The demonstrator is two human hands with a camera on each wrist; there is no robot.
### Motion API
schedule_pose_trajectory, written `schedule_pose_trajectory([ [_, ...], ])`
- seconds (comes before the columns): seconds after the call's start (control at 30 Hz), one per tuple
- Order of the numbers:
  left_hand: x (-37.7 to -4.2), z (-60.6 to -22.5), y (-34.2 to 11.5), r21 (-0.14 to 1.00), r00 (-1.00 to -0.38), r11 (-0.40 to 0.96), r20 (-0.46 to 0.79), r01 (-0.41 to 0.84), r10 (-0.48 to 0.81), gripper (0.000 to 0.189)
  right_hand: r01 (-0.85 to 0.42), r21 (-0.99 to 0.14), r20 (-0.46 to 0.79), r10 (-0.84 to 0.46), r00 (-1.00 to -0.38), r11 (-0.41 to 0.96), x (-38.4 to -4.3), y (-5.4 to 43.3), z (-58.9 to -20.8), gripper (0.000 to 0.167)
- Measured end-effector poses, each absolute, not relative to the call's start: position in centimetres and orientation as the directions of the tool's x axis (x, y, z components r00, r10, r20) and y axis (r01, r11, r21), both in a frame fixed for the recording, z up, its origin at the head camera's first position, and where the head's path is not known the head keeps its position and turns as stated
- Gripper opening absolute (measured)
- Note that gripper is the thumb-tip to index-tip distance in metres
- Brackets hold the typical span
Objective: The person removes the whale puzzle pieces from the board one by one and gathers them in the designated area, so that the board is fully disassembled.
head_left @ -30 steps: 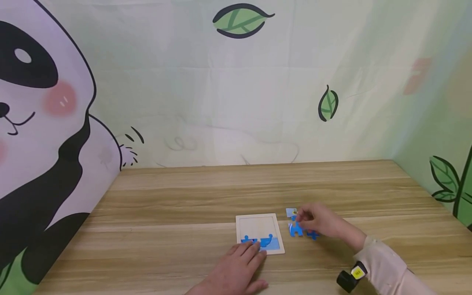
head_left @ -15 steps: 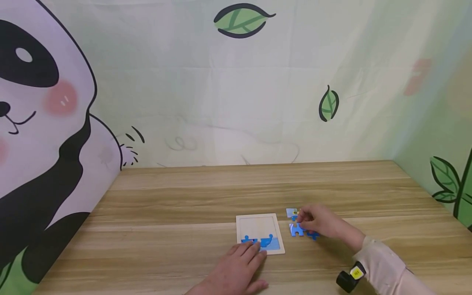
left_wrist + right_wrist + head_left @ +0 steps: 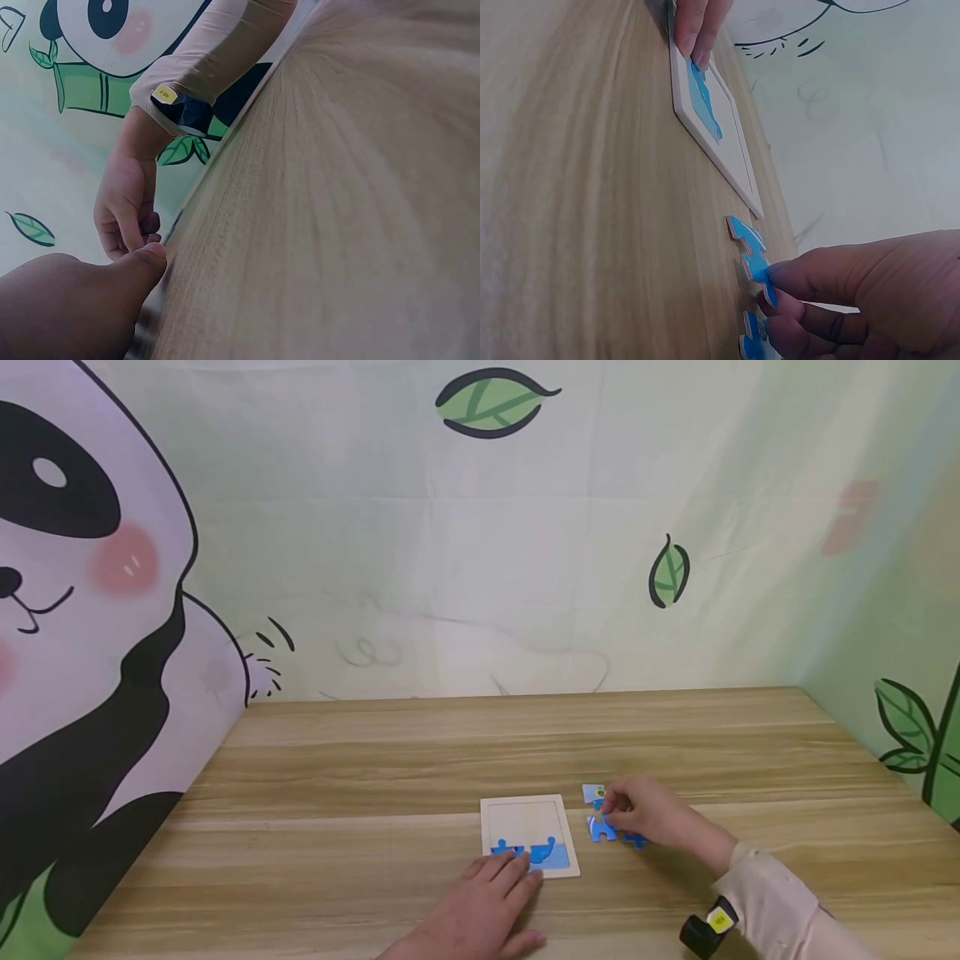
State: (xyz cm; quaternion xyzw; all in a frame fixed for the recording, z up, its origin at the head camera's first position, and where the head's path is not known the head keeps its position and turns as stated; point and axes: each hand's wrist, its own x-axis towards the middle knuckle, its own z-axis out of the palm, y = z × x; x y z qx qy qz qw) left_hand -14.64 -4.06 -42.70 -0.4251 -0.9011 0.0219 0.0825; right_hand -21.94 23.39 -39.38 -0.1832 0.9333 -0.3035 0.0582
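Note:
A square wooden puzzle board (image 3: pixel 522 807) lies on the table, its lower part holding blue puzzle pieces (image 3: pixel 551 853) that form part of a picture. My left hand (image 3: pixel 483 897) rests with extended fingers across the board's near left edge, covering part of those pieces. To the right of the board, my right hand (image 3: pixel 656 814) pinches a blue puzzle piece (image 3: pixel 602 829) between thumb and finger; the right wrist view shows this puzzle piece (image 3: pixel 756 262) at the thumb tip. Another blue piece (image 3: pixel 636 841) lies partly under the right hand, and a light-blue piece (image 3: pixel 592 792) sits just beyond the fingertips.
The wood-grain table (image 3: pixel 337 843) extends all around the board. Behind it hangs a pale printed backdrop (image 3: pixel 450 568) with leaves, and a large panda picture (image 3: pixel 82 610) stands at the left. A black wrist device (image 3: pixel 705 931) is strapped on the right sleeve.
The pinched puzzle piece has tilted slightly and shifted a little at the right fingertips. The right wrist has moved slightly left. My left hand and the board stay in place.

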Motion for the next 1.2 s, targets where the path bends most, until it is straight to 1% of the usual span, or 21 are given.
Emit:
schedule_pose_trajectory([
  [0.17,-14.6,-42.6,-4.1,-0.130,-0.615,0.632,0.146,0.764,0.775,0.063,-0.308,-0.561,0.014,-0.363,-0.932,0.769,-21.9,23.3,-39.4,0.004],
  [0.53,-14.6,-42.6,-4.0,-0.116,-0.632,0.641,0.111,0.758,0.767,0.064,-0.315,-0.541,0.023,-0.361,-0.932,0.780,-21.7,23.1,-39.6,0.007],
  [0.7,-14.6,-42.7,-4.1,-0.113,-0.628,0.639,0.117,0.761,0.769,0.064,-0.311,-0.551,0.029,-0.354,-0.935,0.775,-21.6,23.2,-39.6,0.006],
  [0.9,-14.7,-42.7,-4.1,-0.094,-0.628,0.636,0.102,0.766,0.771,0.065,-0.279,-0.590,0.031,-0.324,-0.946,0.757,-21.4,23.2,-39.4,0.003],
  [1.1,-14.6,-42.6,-4.1,-0.098,-0.633,0.641,0.098,0.762,0.768,0.066,-0.261,-0.617,0.035,-0.305,-0.952,0.743,-21.4,23.1,-38.9,0.007],
  [1.2,-14.7,-42.7,-4.1,-0.105,-0.629,0.638,0.110,0.763,0.770,0.065,-0.275,-0.623,0.049,-0.314,-0.948,0.733,-21.4,23.1,-38.6,0.008],
])
